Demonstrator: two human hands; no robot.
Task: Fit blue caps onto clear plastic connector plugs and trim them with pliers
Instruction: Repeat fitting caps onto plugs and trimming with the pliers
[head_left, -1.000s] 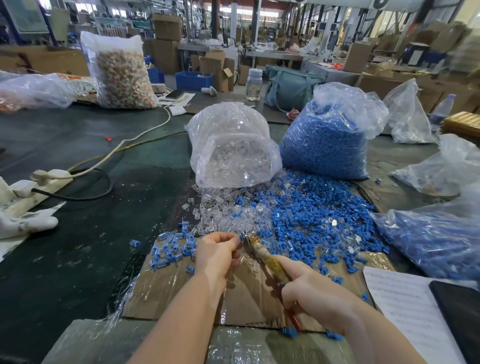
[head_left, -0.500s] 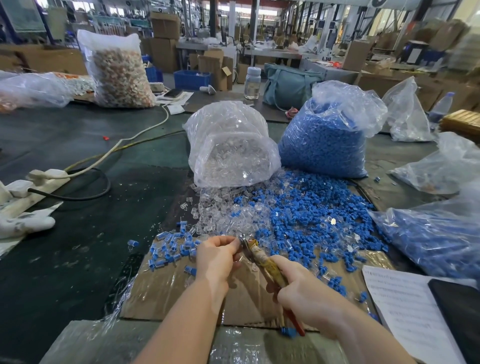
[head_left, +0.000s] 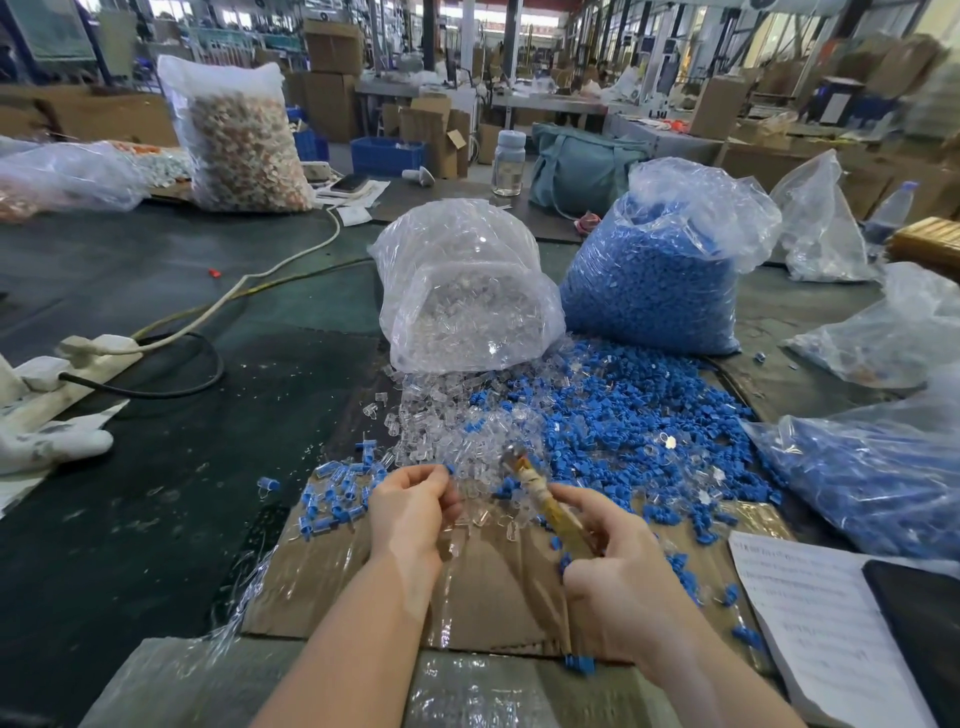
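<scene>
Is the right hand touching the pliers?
Touching. The head view shows the right hand with fingers curled around the pliers handles, their tip sticking out above.

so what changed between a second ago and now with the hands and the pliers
The tip of the yellow-handled pliers has drawn away from the left hand, opening a gap where they met before. The right hand still grips the handles; the left fingers stay curled, contents unclear. Bags and piles unchanged.

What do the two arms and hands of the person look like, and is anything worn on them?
Both forearms are bare up to the bottom edge of the picture: no sleeves show. The left hand and the right hand wear no gloves, and no ring, watch or bracelet is visible on the hands, fingers or wrists.
</scene>
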